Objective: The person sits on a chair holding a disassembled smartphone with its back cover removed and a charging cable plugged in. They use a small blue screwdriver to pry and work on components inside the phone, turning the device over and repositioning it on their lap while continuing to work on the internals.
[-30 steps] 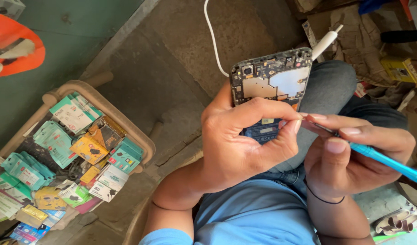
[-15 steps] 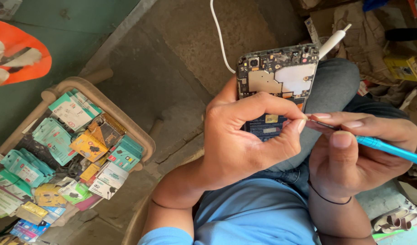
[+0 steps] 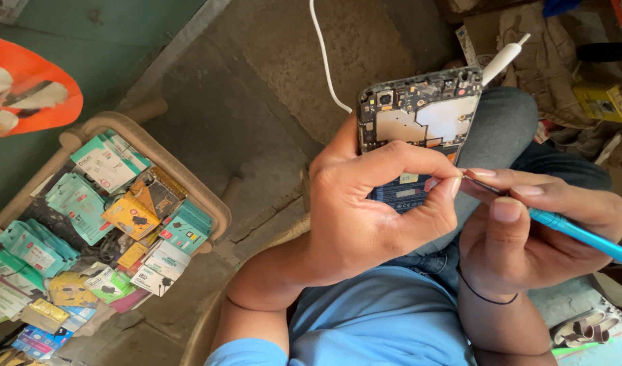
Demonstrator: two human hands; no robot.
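A person seated on a concrete floor (image 3: 257, 88) works on an opened phone (image 3: 419, 118), its back cover off and its circuit board, camera module and blue battery exposed. The left hand (image 3: 368, 217) wraps the lower half of the phone from the left, fingers (image 3: 419, 154) clamped across the battery and thumb pressed along the device's lower edge, holding it upright above the person's jeans-clad knee (image 3: 504, 129). The right hand (image 3: 534, 224) grips a blue-handled screwdriver (image 3: 575, 232), fingers closed together around its shaft in a pen-like hold; the thin metal tip meets the phone's right edge just beside the left forefinger's tip (the exact contact point is hidden by the fingers). A thin black band (image 3: 484, 295) circles the right wrist. A white cable (image 3: 324, 57) trails over the floor behind the phone, and a white plug (image 3: 502, 59) juts out beside the phone's top right corner. To the left, well apart from the hands, a tan tray (image 3: 209, 203) holds a jumble of small teal, yellow and white retail packets (image 3: 108, 203). An orange object (image 3: 26, 88) lies at the upper left. Crumpled cardboard and a yellow box (image 3: 599, 102) crowd the upper right. The person wears a light blue shirt (image 3: 379, 318).
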